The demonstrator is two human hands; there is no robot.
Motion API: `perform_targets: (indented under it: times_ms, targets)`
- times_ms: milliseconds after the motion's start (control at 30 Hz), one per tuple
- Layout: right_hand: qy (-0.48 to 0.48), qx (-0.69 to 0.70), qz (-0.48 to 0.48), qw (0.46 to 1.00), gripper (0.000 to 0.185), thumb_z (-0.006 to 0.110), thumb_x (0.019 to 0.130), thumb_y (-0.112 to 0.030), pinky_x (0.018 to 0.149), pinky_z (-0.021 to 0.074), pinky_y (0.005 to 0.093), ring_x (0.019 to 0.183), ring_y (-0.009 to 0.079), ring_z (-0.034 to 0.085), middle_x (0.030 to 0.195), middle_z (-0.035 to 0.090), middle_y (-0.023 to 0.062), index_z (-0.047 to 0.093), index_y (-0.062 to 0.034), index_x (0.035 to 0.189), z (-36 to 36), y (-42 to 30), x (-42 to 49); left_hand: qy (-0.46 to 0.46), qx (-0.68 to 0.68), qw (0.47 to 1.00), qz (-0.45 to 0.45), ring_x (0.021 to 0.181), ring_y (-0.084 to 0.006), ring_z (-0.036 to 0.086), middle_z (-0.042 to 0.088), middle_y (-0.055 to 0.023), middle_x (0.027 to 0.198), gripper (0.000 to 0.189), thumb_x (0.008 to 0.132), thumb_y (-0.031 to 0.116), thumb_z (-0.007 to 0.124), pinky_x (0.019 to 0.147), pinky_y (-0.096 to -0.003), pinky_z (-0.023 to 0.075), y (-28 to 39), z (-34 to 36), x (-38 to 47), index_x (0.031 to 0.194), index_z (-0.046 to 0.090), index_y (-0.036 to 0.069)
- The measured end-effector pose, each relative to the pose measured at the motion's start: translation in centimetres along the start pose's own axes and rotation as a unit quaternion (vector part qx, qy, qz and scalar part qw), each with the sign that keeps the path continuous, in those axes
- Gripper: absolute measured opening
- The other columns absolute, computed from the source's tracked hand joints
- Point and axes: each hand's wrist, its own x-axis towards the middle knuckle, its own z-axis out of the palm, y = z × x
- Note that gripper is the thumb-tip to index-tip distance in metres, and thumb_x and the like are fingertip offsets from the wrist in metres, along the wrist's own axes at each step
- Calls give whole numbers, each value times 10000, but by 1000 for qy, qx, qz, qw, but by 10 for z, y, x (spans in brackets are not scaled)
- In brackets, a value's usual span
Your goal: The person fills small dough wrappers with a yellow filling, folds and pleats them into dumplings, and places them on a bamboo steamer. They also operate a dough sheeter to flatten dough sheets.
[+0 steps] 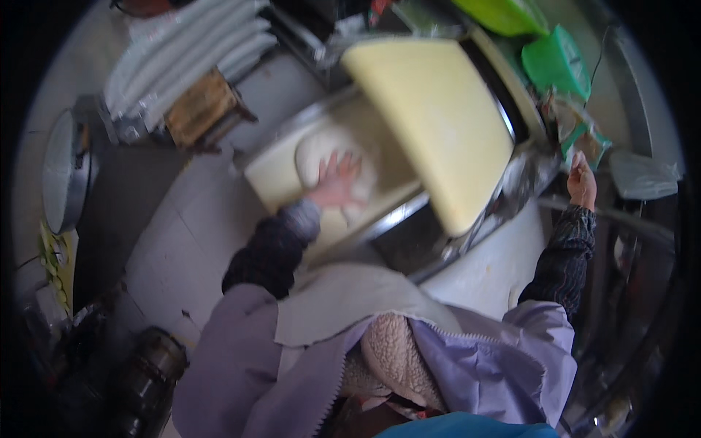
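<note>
A pale, rounded mass that looks like dough (313, 150) lies on a cream-coloured surface (268, 183) with a metal rim. My left hand (337, 183) rests flat on it with the fingers spread. To its right, a large cream-yellow panel (438, 120) slants over part of that surface. My right hand (581, 178) is stretched out to the far right, its fingertips at a green and clear plastic bag (586, 143); whether they grip it is unclear. The picture is blurred around the dough.
A wooden stool (201, 112) stands beside stacked white sacks (191, 55) at the upper left. A green plastic container (557, 63) and a clear bag (645, 175) are at the right. A round metal-rimmed object (67, 169) stands far left, with a dark metal cylinder (150, 367) lower down.
</note>
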Motion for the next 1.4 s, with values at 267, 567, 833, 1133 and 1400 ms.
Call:
perform_targets:
  times_ms: [267,567,833,1133,1400]
  targets:
    - [-23,24,63,997,252,520,947,-29,632,487,156,780,65,555,904,579,40,529,44,1188,202,-6,-214,305,-450,827,-147,927,-167,616,675,-92,1040,218,906,153,593,810,-296,487,-93,-5,-87,1090,657,56]
    - [-100,-405,16,909,235,719,813,-142,663,522,264,716,125,681,834,699,103,689,30,970,414,188,-231,193,-586,765,-185,1008,-130,578,625,-24,1082,216,931,173,548,864,-282,464,-106,22,-166,1088,637,55]
    - [-63,-519,-158,837,255,686,778,-145,695,535,307,704,180,686,839,712,121,686,19,973,401,273,-177,200,-604,746,-197,947,-118,583,637,-14,1031,198,930,169,569,813,-287,466,-111,19,-191,1075,629,50]
    - [-248,-691,-73,675,520,625,805,-333,1058,354,499,1298,373,418,1392,468,191,563,-143,1285,380,314,-201,89,-710,670,-196,1136,-235,546,490,-147,1273,526,902,150,619,977,-348,449,-96,17,-122,1343,378,-8]
    - [262,-305,34,915,312,609,871,-238,910,470,366,1053,282,603,1071,655,143,636,-39,1110,236,327,-238,12,-790,550,-272,1196,-390,467,400,-266,1317,511,924,54,546,1050,-495,422,-27,24,-28,1322,280,-124]
